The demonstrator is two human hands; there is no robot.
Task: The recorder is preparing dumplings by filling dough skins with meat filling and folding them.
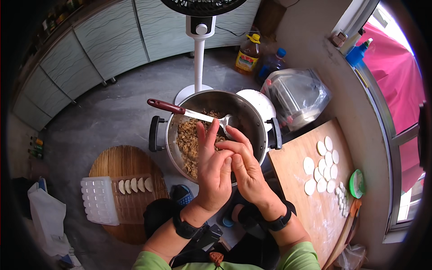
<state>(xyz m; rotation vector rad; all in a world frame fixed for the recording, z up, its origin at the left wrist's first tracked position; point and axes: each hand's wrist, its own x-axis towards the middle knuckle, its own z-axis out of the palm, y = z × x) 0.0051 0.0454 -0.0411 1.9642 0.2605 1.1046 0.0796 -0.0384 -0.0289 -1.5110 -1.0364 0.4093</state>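
Observation:
My left hand [212, 173] and my right hand [250, 175] meet above the near side of a steel pot [251, 116], thumbs and fingers pressed together. Whatever may lie between the fingertips is hidden. Brown minced filling [188, 143] covers part of the pot's bottom. Across the pot rests a metal spoon [199, 115] with a dark red handle, its bowl just beyond my fingers. To the right, round dough wrappers [322, 167] and several small dough pieces [341, 195] lie on a floured wooden board [293, 168]. Several folded dumplings [134, 185] sit in a row in a clear plastic tray [131, 209] at left.
The tray and its white ridged part [99, 200] stand on a round wooden top [114, 158]. Behind the pot rises a pedestal fan [199, 64]. Oil bottles [248, 57] and a plastic-wrapped item [297, 98] stand by the wall. A green bowl [357, 184] edges the board.

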